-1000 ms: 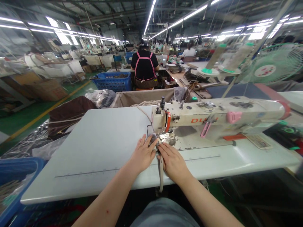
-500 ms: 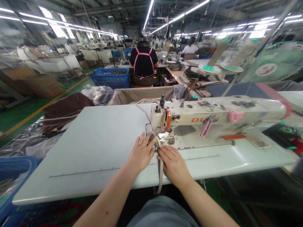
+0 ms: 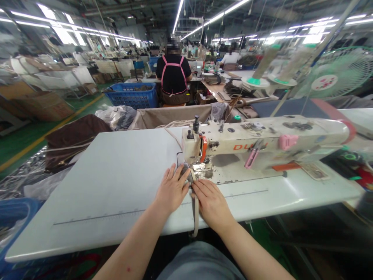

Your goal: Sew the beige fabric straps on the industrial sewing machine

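A narrow beige strap (image 3: pixel 196 212) runs from the table's front edge up under the needle of a cream sewing machine (image 3: pixel 262 142). My left hand (image 3: pixel 171 190) lies flat on the white table (image 3: pixel 116 182) just left of the strap, fingers stretched toward the presser foot. On the strap's other side, my right hand (image 3: pixel 211 202) also rests flat, its fingertips touching the strap close to the needle plate. Both hands press down beside the strap; neither grips it.
Thread cones (image 3: pixel 265 66) and a green fan (image 3: pixel 335 77) stand behind the machine. A person in a black shirt with pink straps (image 3: pixel 173 77) sits ahead beside a blue crate (image 3: pixel 135 95). Brown fabric (image 3: pixel 78 134) and plastic bags lie left of the table.
The view has drifted slightly; both hands stay flat beside the strap near the needle, shifted a little left and down in the picture.
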Demonstrator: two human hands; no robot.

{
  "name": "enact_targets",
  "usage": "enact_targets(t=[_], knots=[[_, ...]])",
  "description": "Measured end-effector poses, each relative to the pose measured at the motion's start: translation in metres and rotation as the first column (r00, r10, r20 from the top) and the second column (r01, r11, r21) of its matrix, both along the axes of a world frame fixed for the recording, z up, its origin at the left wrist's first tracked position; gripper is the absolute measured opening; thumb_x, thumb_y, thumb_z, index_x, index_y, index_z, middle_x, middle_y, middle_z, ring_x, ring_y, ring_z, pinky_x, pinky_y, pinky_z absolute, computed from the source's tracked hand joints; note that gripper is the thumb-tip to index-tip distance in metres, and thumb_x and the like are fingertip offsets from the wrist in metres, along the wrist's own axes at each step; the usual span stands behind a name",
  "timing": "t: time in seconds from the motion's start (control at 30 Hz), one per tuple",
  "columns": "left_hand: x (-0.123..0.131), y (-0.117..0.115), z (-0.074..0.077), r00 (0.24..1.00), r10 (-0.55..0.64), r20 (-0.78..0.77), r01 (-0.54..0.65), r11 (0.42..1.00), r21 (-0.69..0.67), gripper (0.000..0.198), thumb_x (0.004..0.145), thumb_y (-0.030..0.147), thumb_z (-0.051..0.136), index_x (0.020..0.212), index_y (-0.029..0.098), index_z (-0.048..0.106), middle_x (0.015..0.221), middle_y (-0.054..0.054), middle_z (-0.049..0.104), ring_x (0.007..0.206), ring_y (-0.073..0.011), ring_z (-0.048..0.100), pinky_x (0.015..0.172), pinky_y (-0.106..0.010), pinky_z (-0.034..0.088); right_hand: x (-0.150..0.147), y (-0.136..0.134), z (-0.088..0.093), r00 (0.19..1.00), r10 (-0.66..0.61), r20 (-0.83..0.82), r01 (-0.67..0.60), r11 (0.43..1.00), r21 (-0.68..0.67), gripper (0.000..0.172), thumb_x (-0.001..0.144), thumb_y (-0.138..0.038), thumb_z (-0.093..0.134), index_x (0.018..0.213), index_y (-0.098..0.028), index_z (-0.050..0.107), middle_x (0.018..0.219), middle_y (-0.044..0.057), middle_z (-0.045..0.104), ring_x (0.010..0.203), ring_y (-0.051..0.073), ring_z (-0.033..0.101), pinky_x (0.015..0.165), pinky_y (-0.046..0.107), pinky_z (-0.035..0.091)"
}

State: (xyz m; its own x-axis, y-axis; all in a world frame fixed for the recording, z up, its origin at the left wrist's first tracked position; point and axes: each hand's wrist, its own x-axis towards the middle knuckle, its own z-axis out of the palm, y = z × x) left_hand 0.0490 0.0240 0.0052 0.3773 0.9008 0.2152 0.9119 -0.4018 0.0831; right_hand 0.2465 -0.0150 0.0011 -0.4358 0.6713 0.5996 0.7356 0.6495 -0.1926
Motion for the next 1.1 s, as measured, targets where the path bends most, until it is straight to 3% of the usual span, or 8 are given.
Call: enact_targets(t=[0.4,0.9,1.1], knots=[[0.0036,0.003,0.0055,0.999,0.054,0.002,-0.054,0.996,-0.07,0.053,0.108,0.04,0.042,0.161,0.034,0.046,0.169,-0.003,0.043,0.158,-0.0339,0.034,0.128,-0.056,0.033,-0.0006,0.0023,0.001,0.998,-0.013,0.061,0.016,0.999,-0.052,0.034,0.108,-0.02,0.055,0.137,-0.009,0.069,0.143,0.017,0.067,0.135,0.031,0.059,0.117,0.053,0.05],[0.0037,0.0042,0.0017,0.998,0.054,-0.008,-0.055,0.998,-0.038,0.052,0.108,0.042,0.042,0.16,0.034,0.047,0.168,-0.002,0.044,0.156,-0.0342,0.038,0.127,-0.056,0.034,-0.0012,0.0034,-0.0003,0.998,-0.024,0.057,0.028,0.998,-0.056,0.035,0.107,-0.019,0.055,0.138,-0.009,0.068,0.144,0.015,0.066,0.135,0.031,0.059,0.117,0.053,0.05],[0.0029,0.005,-0.0004,0.998,0.045,-0.035,-0.047,0.998,-0.036,0.055,0.109,0.041,0.043,0.162,0.031,0.044,0.17,-0.003,0.041,0.158,-0.0346,0.035,0.128,-0.056,0.034,0.004,-0.0004,0.0058,1.0,-0.005,0.016,0.006,0.996,-0.087,0.035,0.108,-0.027,0.058,0.136,-0.011,0.069,0.142,0.014,0.068,0.132,0.031,0.061,0.115,0.053,0.053]])
